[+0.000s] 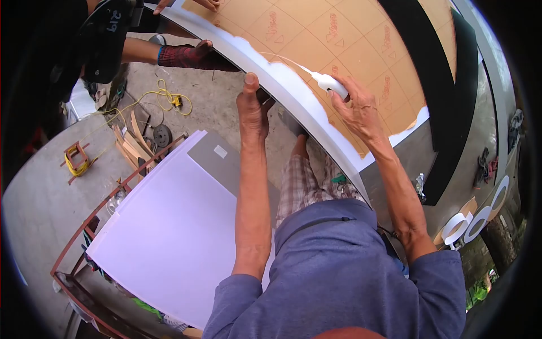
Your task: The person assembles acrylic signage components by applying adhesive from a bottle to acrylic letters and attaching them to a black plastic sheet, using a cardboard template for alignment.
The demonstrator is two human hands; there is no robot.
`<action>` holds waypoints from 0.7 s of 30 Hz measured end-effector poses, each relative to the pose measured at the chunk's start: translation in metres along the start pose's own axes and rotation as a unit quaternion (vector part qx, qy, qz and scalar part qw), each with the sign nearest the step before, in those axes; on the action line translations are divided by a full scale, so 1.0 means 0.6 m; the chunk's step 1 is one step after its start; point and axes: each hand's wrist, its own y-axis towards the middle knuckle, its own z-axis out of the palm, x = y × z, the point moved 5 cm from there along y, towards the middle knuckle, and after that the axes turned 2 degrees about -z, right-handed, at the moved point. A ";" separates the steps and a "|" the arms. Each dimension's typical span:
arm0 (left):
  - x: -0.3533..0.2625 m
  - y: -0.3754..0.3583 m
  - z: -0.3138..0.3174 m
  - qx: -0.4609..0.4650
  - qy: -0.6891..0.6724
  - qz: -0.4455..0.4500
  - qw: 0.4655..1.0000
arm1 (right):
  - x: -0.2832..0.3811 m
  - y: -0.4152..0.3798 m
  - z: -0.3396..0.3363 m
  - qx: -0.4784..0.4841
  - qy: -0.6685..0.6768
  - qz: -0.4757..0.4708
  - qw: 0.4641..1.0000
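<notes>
My right hand [359,116] is wrapped round a white squeeze bottle [330,85] with a long thin nozzle. The nozzle points up and left, its tip close to the inner side of a curved white edge strip [305,116]. Brown protective paper [305,34] with red print covers the panel inside that strip, and its torn border leaves a white band showing. My left hand [254,107] grips the strip's outer edge, thumb on top; its other fingers are partly hidden below.
Another person's hand [197,53], with a dark red sleeve, touches the strip at upper left. Black curved bands [466,85] lie at right. White sheets [169,237] rest on a rusty frame [70,254] at left. Yellow cord [164,96] and wood strips [132,141] lie on the floor.
</notes>
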 end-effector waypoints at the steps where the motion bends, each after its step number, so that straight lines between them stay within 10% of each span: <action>1: 0.000 0.000 0.000 0.001 -0.001 0.001 1.000 | 0.004 0.005 0.001 -0.006 -0.013 -0.026 1.000; 21: 0.006 0.003 0.005 0.027 -0.015 0.010 0.999 | 0.041 0.110 0.082 -0.021 -0.088 -0.154 0.984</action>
